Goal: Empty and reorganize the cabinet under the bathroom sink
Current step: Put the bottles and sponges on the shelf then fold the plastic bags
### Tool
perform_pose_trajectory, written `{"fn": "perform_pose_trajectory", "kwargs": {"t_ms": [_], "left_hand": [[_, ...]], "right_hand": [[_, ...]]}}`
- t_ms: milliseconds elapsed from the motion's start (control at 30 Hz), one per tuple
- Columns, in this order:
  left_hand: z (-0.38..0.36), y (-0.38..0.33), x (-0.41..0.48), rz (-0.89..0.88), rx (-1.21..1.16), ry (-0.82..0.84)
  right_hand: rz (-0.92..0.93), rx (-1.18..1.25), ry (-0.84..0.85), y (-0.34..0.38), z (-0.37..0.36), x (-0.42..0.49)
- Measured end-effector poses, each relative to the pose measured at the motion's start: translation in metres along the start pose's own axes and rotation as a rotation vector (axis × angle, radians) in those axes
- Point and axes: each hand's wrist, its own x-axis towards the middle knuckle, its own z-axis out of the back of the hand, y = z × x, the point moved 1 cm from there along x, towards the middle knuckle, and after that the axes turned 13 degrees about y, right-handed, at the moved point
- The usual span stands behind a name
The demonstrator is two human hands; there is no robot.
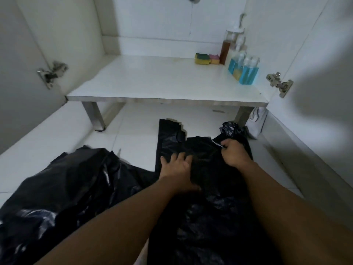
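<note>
Looking down at the white floor [133, 134] in front of the open cabinet [168, 81], I'm seeing a big crumpled black bag [63, 188] sprawling at lower left, its near end running out of frame. Just right of it, a second black plastic bag [202, 153] is lying flat on the tiles, long axis running away from me toward the cabinet, its handle loops pointing at the shelf edge; its near part is vanishing under my forearms. My left hand [179, 169] is pressing flat on it, fingers spread. My right hand [233, 152] is curling closed, pinching the bag's upper right edge. Beyond that hand a wadded dark bag [232, 129] is sitting by the cabinet leg, with something white [257, 121] half hidden behind. On the cabinet's floor panel, back right, bottles of blue liquid [248, 73], a tall amber bottle [225, 48] and two sponges [207, 58] are clustering together. Any labels are too blurred to read.
</note>
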Motion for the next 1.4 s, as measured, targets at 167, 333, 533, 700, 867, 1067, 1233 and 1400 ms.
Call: {"fn": "perform_pose_trajectory", "kwargs": {"t_ms": [167,333,533,700,867,1067,1233,1400], "left_hand": [[0.028,0.098,-0.066,0.201,-0.025,-0.076],[0.020,0.177,-0.138,0.369,-0.068,-0.089],[-0.003,0.231,-0.193,0.527,0.022,0.059],[-0.031,0.252,-0.209,0.530,0.038,0.007],[-0.021,0.260,-0.209,0.548,-0.025,-0.178],[0.008,0.253,-0.203,0.508,-0.132,-0.647],[0.031,0.218,-0.202,0.186,-0.177,-0.775],[0.065,0.184,-0.167,0.147,-0.506,-0.713]], "right_hand": [[0.125,0.030,0.073,0.084,-0.041,-0.027],[0.240,0.012,0.270,0.160,-0.128,-0.086],[0.298,-0.274,0.579,0.197,-0.229,-0.140],[0.158,-0.532,0.637,0.187,-0.267,-0.161],[0.219,-0.218,0.374,0.193,-0.256,-0.153],[0.331,0.363,0.202,0.235,-0.216,-0.129],[0.343,0.444,-0.008,0.267,-0.165,-0.103],[0.276,0.539,0.003,0.277,-0.103,-0.104]]}}
